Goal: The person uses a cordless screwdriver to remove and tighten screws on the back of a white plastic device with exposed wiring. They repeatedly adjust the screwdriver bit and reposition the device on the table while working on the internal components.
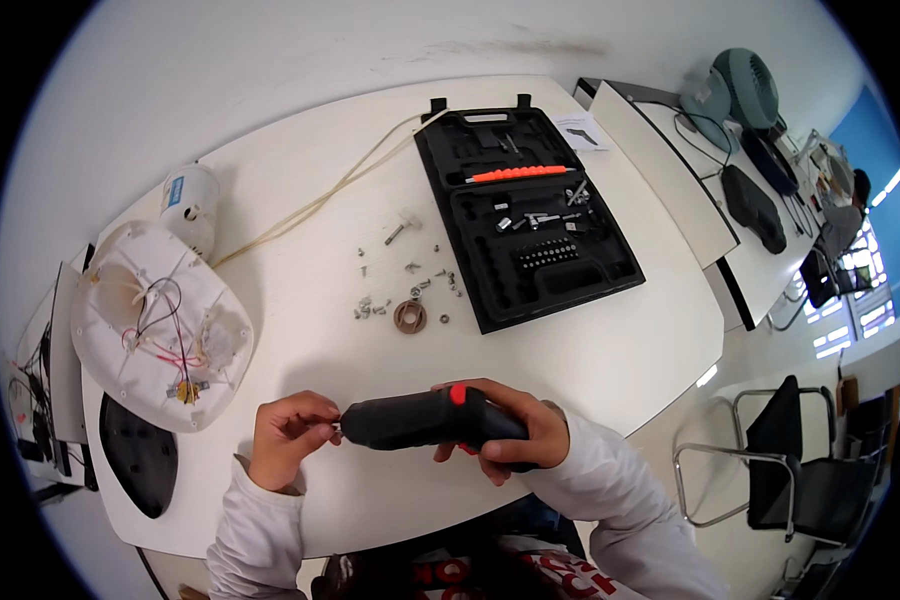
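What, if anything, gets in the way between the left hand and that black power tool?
Nothing visible does: the left hand is at the nose of the power tool, by a small shiny piece there, and the right hand holds the rear.

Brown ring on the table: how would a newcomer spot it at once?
On the white table, find the open black case. Left of its near half lies a scatter of small metal hardware, with the brown ring at the scatter's near side. Its brown colour and broad round shape set it apart from the smaller silvery pieces around it.
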`<state>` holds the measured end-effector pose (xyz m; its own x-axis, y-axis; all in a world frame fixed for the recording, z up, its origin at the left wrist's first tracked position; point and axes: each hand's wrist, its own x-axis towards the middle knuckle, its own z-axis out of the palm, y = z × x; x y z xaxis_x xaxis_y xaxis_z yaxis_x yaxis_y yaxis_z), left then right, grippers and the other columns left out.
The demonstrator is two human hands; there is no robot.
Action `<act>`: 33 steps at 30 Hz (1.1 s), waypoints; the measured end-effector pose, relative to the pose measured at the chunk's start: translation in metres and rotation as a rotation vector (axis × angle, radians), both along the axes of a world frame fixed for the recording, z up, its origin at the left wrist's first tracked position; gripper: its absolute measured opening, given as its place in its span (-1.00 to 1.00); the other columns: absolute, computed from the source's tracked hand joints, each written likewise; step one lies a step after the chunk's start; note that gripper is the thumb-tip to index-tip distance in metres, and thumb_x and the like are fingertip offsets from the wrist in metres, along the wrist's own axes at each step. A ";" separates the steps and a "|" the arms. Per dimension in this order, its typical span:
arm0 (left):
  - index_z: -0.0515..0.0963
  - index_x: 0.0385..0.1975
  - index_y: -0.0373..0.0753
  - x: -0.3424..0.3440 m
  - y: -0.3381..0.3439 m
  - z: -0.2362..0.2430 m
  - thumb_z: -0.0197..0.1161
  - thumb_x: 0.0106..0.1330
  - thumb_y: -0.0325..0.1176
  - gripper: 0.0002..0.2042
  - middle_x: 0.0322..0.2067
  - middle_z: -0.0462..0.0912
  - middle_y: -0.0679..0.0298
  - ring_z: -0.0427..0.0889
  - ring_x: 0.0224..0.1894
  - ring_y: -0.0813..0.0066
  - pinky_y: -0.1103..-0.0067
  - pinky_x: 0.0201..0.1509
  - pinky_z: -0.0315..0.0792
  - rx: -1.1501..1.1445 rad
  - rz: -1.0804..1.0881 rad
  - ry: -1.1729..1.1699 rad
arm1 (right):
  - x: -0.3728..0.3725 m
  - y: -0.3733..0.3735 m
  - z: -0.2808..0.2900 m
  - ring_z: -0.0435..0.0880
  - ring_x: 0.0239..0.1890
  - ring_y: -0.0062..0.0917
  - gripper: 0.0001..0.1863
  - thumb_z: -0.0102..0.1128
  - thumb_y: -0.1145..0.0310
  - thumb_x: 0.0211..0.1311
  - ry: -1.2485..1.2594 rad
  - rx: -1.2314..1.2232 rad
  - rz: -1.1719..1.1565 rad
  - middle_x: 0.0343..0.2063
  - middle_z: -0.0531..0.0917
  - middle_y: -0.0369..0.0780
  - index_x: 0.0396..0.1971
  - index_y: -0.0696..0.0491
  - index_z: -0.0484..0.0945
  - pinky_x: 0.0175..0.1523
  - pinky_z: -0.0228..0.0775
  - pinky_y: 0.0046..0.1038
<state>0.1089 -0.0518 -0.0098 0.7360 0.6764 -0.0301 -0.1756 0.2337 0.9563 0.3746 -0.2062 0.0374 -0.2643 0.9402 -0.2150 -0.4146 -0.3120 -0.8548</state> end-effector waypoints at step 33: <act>0.57 -0.34 -0.45 0.015 0.000 0.008 0.21 0.12 -0.69 -0.88 -0.45 0.62 0.13 0.64 -0.43 0.40 0.58 -0.31 0.53 0.113 0.075 0.306 | 0.203 0.083 -0.005 0.55 -0.19 -0.41 -0.87 0.18 0.42 0.07 -2.018 0.421 -0.368 -0.31 0.60 -0.34 -0.35 -0.04 0.61 -0.13 0.43 -0.41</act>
